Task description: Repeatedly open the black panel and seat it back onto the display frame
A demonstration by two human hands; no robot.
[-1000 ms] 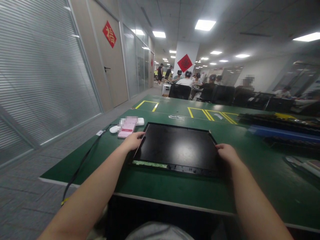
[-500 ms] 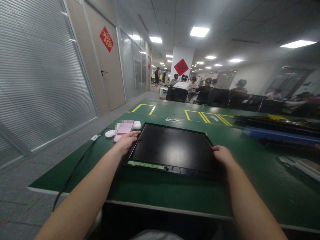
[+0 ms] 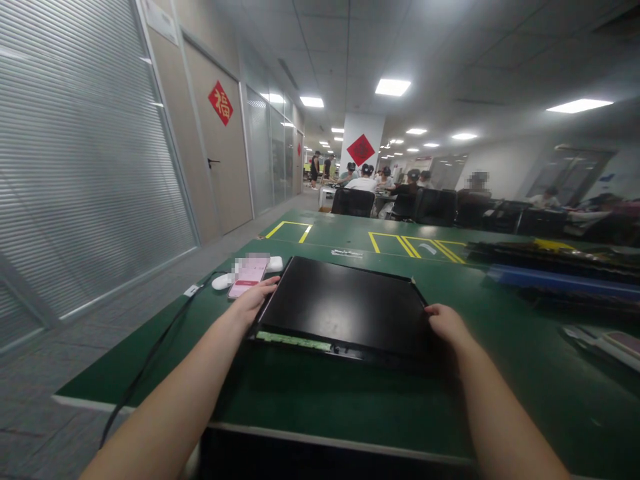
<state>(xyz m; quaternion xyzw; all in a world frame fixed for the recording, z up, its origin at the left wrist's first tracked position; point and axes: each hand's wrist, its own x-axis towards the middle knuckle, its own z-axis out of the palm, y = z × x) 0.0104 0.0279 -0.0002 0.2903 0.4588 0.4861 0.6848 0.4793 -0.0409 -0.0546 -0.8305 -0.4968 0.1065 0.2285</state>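
Note:
A black flat display panel (image 3: 345, 303) with a thin dark frame is over the green table in front of me, its front edge carrying a green circuit strip (image 3: 293, 341). My left hand (image 3: 253, 301) grips the panel's left edge, fingertips along the rim. At the opposite edge, my right hand (image 3: 447, 321) pinches the frame near its right side. The undersides of both grips are hidden by the panel. Whether the panel rests on the tabletop or is slightly raised, I cannot tell.
Left of the panel lie a phone (image 3: 249, 275), a white mouse (image 3: 222, 282) and a small white case (image 3: 275, 264). A black cable (image 3: 150, 353) crosses the table's left side. Dark strips (image 3: 545, 257) and a blue strip (image 3: 555, 280) lie at right. Several people sit beyond the table.
The whole view has shifted, so the scene sits lower in the picture. The panel's front looks more foreshortened, as if tilted slightly. Both hands keep hold of its edges.

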